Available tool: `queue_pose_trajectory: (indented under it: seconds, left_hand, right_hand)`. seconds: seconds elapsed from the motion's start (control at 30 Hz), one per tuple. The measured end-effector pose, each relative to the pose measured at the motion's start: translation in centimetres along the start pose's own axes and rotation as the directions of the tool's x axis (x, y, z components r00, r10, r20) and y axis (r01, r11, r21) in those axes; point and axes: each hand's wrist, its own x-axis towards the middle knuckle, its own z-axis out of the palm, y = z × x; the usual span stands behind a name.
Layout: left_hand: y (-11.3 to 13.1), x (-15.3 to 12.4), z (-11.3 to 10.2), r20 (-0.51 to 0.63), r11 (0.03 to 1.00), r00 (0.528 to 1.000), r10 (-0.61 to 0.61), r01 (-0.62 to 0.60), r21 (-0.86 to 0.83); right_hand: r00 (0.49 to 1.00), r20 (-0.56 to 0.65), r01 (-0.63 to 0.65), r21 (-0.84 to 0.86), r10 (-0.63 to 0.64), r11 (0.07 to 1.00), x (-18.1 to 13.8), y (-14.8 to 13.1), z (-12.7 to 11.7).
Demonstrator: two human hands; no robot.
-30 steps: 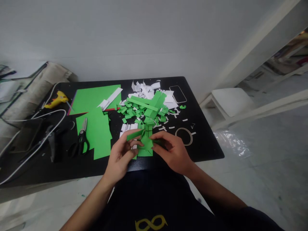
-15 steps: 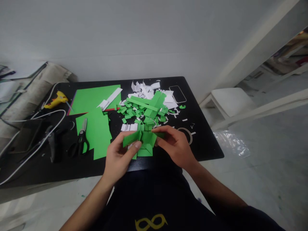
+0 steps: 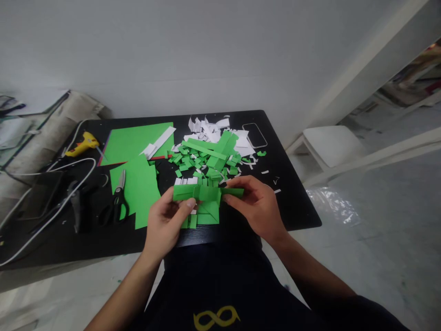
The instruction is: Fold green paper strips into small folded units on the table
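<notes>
Between my hands is a folded strip of green paper (image 3: 207,193), creased crosswise, held level above the table's front edge. My left hand (image 3: 169,218) is closed on its left end, thumb in front and fingers behind. My right hand (image 3: 257,208) pinches the right end between thumb and fingers. Below the strip lies a green paper square (image 3: 209,214) with crease lines, and narrow green pieces sit beside it. Just behind the strip is a folded white paper piece (image 3: 186,181), partly hidden.
On the black table (image 3: 289,202) is a heap of green paper scraps (image 3: 217,154) with white scraps (image 3: 210,128) behind. To the left lie scissors (image 3: 119,197) on green paper sheets (image 3: 138,179), a yellow glue gun (image 3: 82,145) and a white cable (image 3: 51,216). A white stool (image 3: 327,142) stands right.
The green strip has been opened out straighter and flatter between my hands. My left hand has moved slightly left and my right hand slightly right.
</notes>
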Motion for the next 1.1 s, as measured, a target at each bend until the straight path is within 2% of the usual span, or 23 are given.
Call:
queue_pose_trajectory:
  seconds: [0.17,0.33,0.5,0.6,0.67,0.7,0.77,0.83,0.93,1.1]
  left_hand:
    - [0.0,0.1,-0.4,0.037,0.998,0.998,-0.044,0.046,-0.041]
    - [0.1,0.4,-0.8,0.113,0.999,0.993,-0.018,0.014,0.035]
    - [0.1,0.2,-0.5,0.129,1.000,0.992,0.007,-0.008,0.006]
    - [0.1,0.0,-0.3,0.127,0.996,0.990,0.066,-0.073,0.046]
    - [0.1,0.0,-0.2,0.130,0.987,0.984,0.124,-0.135,0.082]
    - [0.1,0.0,-0.2,0.131,0.981,0.979,0.154,-0.167,0.102]
    - [0.1,0.0,-0.2,0.136,0.961,0.968,0.213,-0.233,0.150]
    - [0.2,0.0,-0.4,0.146,0.934,0.955,0.260,-0.287,0.214]
    - [0.2,0.1,-0.7,0.168,0.889,0.934,0.316,-0.353,0.292]
    - [0.5,0.3,-0.9,0.221,0.831,0.894,0.389,-0.444,0.334]
  right_hand:
    - [0.999,-0.011,0.037,-0.007,-0.037,0.999,0.0,-0.4,0.1]
    - [0.997,0.014,0.078,-0.029,-0.078,0.996,-0.1,-1.0,0.1]
    - [0.996,0.032,0.088,0.008,-0.088,0.996,-0.1,-1.1,0.2]
    - [1.000,0.017,-0.001,0.098,-0.001,0.995,0.0,-0.3,0.3]
    - [0.992,0.018,-0.126,0.210,0.125,0.970,0.2,0.4,0.4]
    - [0.977,0.051,-0.215,0.267,0.209,0.940,0.2,0.7,0.5]
    - [0.916,0.193,-0.399,0.319,0.353,0.860,0.2,1.0,0.5]
    - [0.863,0.304,-0.492,0.330,0.402,0.806,0.2,1.1,0.3]
    - [0.870,0.335,-0.470,0.347,0.361,0.812,0.2,0.9,0.1]
    - [0.911,0.300,-0.361,0.255,0.281,0.897,0.0,0.9,-0.2]
